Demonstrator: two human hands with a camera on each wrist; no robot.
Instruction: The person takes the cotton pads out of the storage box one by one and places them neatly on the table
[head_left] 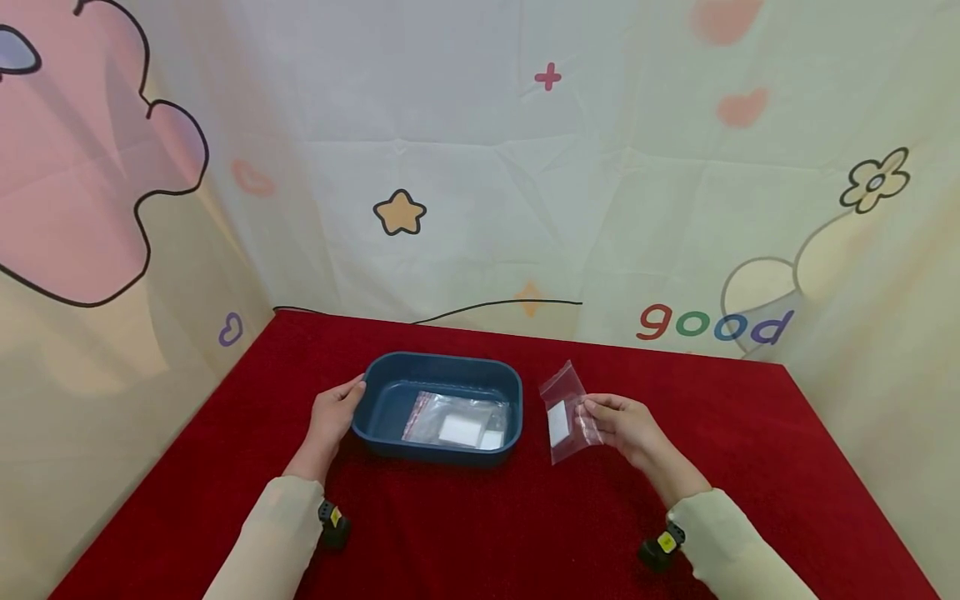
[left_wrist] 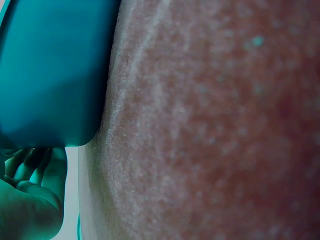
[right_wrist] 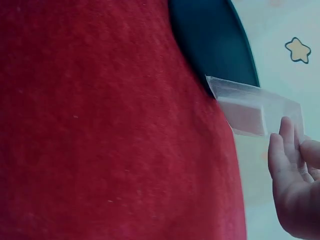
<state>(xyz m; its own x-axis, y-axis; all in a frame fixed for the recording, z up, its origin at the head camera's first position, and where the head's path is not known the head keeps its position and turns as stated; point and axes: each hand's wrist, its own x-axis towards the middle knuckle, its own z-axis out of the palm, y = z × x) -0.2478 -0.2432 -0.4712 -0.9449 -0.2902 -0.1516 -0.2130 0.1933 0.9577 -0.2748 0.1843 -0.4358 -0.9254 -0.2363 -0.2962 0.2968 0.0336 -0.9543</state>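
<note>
A dark blue rectangular basin (head_left: 442, 359) sits left of the middle of the red cloth. My left hand (head_left: 334, 414) grips its left end, thumb over the rim; the left wrist view shows fingers curled up against the basin's side. Inside lie clear plastic zip bags (head_left: 459, 428) with flat white pieces in them, overlapping each other. To the right of the basin, my right hand (head_left: 624, 427) pinches another clear zip bag (head_left: 558, 423) by its right side. A white rectangular piece shows through this bag, which hangs tilted above the cloth in the right wrist view (right_wrist: 242, 117).
The red cloth (head_left: 465, 542) covers the table out to its edges. Behind and at both sides hangs a pale printed curtain (head_left: 480, 233) with stars, hearts and the word "good". Each wrist wears a small black camera (head_left: 663, 546).
</note>
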